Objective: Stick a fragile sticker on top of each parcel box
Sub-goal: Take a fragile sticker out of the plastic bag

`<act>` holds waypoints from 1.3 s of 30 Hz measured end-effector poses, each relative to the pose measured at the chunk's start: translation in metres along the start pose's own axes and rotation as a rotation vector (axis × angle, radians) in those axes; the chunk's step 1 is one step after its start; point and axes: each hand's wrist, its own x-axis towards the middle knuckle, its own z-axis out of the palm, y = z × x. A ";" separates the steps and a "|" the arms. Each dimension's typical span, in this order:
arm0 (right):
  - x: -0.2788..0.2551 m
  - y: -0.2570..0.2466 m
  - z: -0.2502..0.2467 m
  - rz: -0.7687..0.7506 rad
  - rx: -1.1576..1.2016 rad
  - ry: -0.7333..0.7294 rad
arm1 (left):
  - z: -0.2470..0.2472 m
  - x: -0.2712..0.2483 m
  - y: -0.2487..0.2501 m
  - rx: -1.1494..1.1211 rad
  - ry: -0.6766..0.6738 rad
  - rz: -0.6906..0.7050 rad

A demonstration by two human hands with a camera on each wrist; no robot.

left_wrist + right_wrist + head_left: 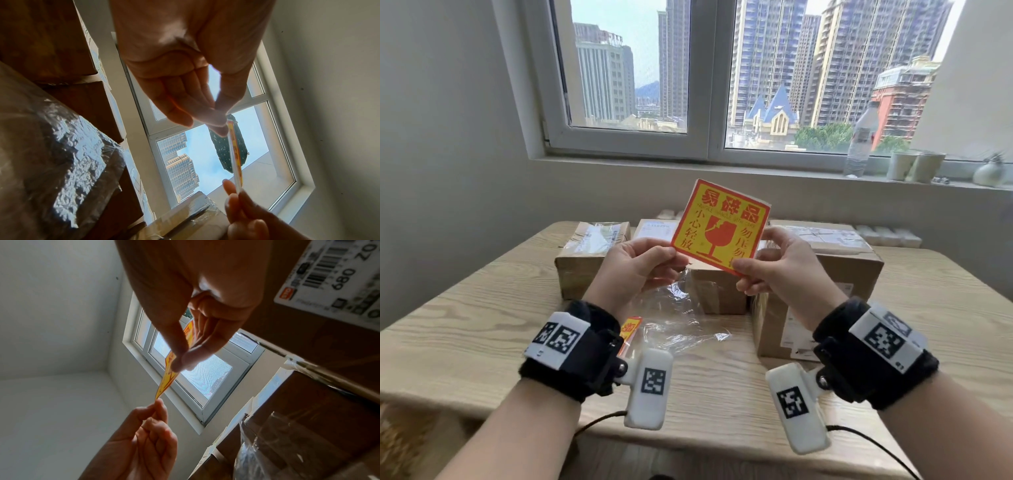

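Both hands, left hand (635, 263) and right hand (779, 265), pinched one fragile sticker (720, 226) in their fingers, still unapplied. Parcel boxes (818, 274) at 12 o'clock on the desk (482, 308) showed no stickers; all seemingly remained

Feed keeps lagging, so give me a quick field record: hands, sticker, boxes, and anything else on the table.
left hand: pinches the sticker's left corner
right hand: pinches the sticker's lower right corner
sticker: yellow and red, held up in the air over the boxes, not yet stuck
boxes: several cardboard parcels on the table, no sticker seen on any top
plastic bag: clear, lying in front of the boxes
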 end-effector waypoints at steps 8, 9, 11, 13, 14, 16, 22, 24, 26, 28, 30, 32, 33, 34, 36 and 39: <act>0.004 0.003 0.006 0.002 0.047 0.059 | -0.005 -0.006 0.002 -0.036 -0.025 0.013; 0.004 0.004 0.006 -0.001 0.046 0.062 | -0.006 -0.006 0.003 -0.035 -0.028 0.015; 0.005 0.005 0.007 -0.001 0.052 0.066 | -0.006 -0.006 0.004 -0.030 -0.025 0.025; 0.007 0.007 0.006 -0.004 0.022 0.102 | -0.007 -0.007 0.006 -0.029 -0.019 0.034; 0.008 0.009 0.006 -0.041 -0.051 0.158 | -0.007 -0.007 0.006 -0.026 -0.017 0.038; 0.011 0.010 0.005 -0.196 -0.227 0.321 | -0.005 -0.008 0.008 -0.015 -0.019 0.041; 0.012 -0.012 0.018 -0.589 -0.473 0.183 | 0.010 -0.010 0.011 0.132 -0.076 0.061; 0.013 -0.014 0.022 -0.584 -0.586 0.091 | 0.015 -0.012 0.012 0.170 -0.072 0.078; 0.014 -0.012 0.023 -0.545 -0.584 0.029 | 0.018 -0.012 0.013 0.195 -0.065 0.095; 0.014 -0.010 0.023 -0.523 -0.561 0.010 | 0.020 -0.012 0.014 0.214 -0.062 0.108; 0.015 -0.008 0.022 -0.506 -0.536 0.007 | 0.021 -0.012 0.014 0.217 -0.066 0.117; 0.016 -0.008 0.022 -0.462 -0.459 -0.027 | 0.021 -0.011 0.014 0.212 -0.075 0.122; 0.016 -0.008 0.022 -0.421 -0.399 -0.050 | 0.021 -0.011 0.014 0.209 -0.082 0.124; 0.016 -0.008 0.021 -0.372 -0.331 -0.073 | 0.021 -0.012 0.014 0.206 -0.087 0.128; 0.014 -0.009 0.020 -0.271 -0.191 -0.110 | 0.022 -0.012 0.014 0.190 -0.094 0.130; 0.012 -0.009 0.019 -0.190 -0.064 -0.131 | 0.024 -0.012 0.013 0.145 -0.105 0.114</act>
